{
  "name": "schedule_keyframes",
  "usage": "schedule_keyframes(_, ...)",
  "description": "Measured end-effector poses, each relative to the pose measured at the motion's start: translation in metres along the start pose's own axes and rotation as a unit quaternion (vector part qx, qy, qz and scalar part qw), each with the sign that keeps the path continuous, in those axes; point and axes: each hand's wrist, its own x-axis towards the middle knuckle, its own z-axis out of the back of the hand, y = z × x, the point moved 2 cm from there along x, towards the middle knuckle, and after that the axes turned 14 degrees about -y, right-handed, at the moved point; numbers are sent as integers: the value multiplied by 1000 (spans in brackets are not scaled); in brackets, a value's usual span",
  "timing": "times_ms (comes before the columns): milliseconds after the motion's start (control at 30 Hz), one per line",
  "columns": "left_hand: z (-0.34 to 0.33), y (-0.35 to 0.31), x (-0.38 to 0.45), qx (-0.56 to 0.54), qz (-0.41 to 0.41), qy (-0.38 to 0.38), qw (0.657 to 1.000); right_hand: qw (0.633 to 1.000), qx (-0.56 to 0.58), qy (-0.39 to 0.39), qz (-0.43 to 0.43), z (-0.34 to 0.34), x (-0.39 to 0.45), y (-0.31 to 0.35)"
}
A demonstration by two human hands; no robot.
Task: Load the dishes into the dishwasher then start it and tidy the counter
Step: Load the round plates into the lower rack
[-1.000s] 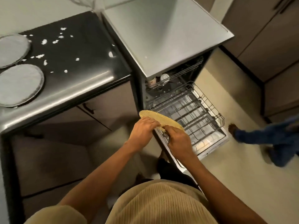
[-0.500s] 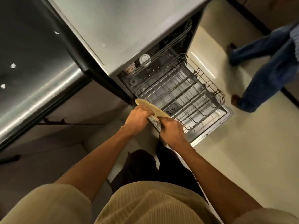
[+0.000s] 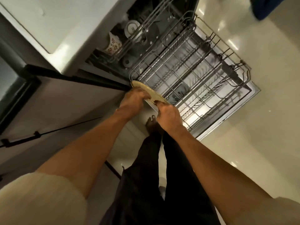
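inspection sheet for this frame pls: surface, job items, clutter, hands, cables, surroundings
Surface: pale glossy floor; grey counter top above the dishwasher.
Job's things: round beige plate held on edge at the near left corner of the pulled-out grey wire lower rack, not yet set in it; that rack looks empty. White floral-patterned cup and a round white dish sit in the upper rack.
Clutter: nothing seen.
Hands: left hand and right hand both grip the plate.
Cables: nothing seen.
Surroundings: open dishwasher door under the rack; dark cabinet handle at left; blurred blue shape top right, cannot identify.
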Motion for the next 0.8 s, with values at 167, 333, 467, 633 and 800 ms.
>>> schedule_keyframes(167, -24, 29, 22, 5, 38, 17, 999, 996, 0, 77, -36, -45, 29, -14)
schedule_keyframes(333, -45, 59, 38, 32, 44, 30, 998, 997, -2, 82, -10, -77, 47, -23)
schedule_keyframes(467, -55, 75, 49, 48, 47, 29, 997, 997, 14, 73, -13, -95, 57, -25)
schedule_keyframes(633, -61, 79, 59, 52, 28, 28, 998, 998, 21, 52, -16, -105, 64, -26)
schedule_keyframes(800, -62, 81, 67, 71, -10, 47, 996, 999, 29, 38, -24, -113, 63, -24)
